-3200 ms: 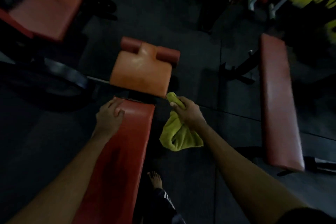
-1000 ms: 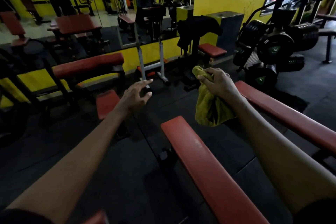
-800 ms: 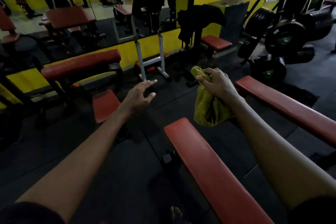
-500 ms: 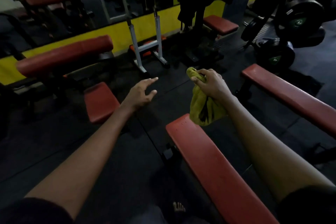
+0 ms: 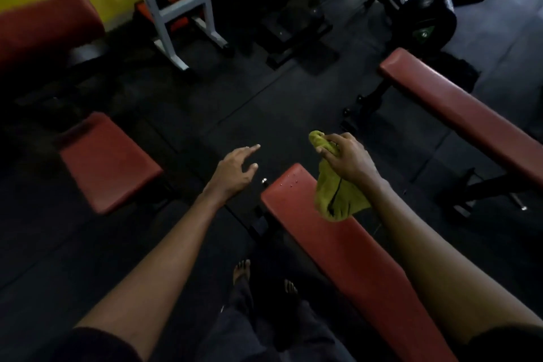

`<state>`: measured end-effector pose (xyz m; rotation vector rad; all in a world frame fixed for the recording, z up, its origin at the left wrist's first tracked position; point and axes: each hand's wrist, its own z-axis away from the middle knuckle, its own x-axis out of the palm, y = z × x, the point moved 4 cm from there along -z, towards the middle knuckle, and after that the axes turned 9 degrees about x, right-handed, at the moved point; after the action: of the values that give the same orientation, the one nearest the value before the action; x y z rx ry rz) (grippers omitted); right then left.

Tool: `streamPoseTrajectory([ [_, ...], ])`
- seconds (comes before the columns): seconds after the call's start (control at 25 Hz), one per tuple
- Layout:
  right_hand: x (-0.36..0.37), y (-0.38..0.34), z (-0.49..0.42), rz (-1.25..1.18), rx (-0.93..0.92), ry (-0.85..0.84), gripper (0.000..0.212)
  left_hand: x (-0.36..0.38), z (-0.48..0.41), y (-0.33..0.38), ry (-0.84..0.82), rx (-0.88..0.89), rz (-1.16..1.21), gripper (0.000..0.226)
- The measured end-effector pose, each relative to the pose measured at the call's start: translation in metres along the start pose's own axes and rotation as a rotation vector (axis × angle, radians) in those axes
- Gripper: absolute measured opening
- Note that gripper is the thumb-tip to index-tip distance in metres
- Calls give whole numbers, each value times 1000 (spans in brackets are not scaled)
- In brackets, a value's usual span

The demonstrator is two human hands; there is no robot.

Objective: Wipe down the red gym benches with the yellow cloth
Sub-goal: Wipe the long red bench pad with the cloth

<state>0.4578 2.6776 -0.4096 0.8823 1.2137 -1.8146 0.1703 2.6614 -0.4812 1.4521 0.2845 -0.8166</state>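
Observation:
A long red flat bench [image 5: 338, 250] runs from the lower right up to the middle of the view. My right hand [image 5: 348, 157] grips the bunched yellow cloth [image 5: 336, 194], which hangs over the bench's far end, just above the pad. My left hand [image 5: 235, 169] hovers with spread, relaxed fingers over the dark floor, left of the bench end, holding nothing. A second red flat bench [image 5: 458, 106] lies to the right. A small red seat pad [image 5: 108, 161] sits on the left, and a red padded roll [image 5: 44, 29] is at the far left.
A white metal rack [image 5: 176, 9] stands against the yellow wall at the top. Black weight plates [image 5: 423, 20] are stacked at the top right, behind the second bench. Black rubber floor lies between the benches. My feet [image 5: 244, 269] are at the bottom, beside the near bench.
The view has tilted down from the gym wall to the floor and benches. My right hand with the cloth has come lower over the near bench's far end. My left hand stays spread beside it.

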Motion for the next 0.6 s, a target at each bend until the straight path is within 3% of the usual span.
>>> streamPoseTrajectory([
  [0.28,105,64,-63,94,79,-110,49,104,-46,-88,-82,-94,60,52],
  [0.6,282,159,-106,54,84,-166,62,237,-45,-211,-181,-303,82,58],
])
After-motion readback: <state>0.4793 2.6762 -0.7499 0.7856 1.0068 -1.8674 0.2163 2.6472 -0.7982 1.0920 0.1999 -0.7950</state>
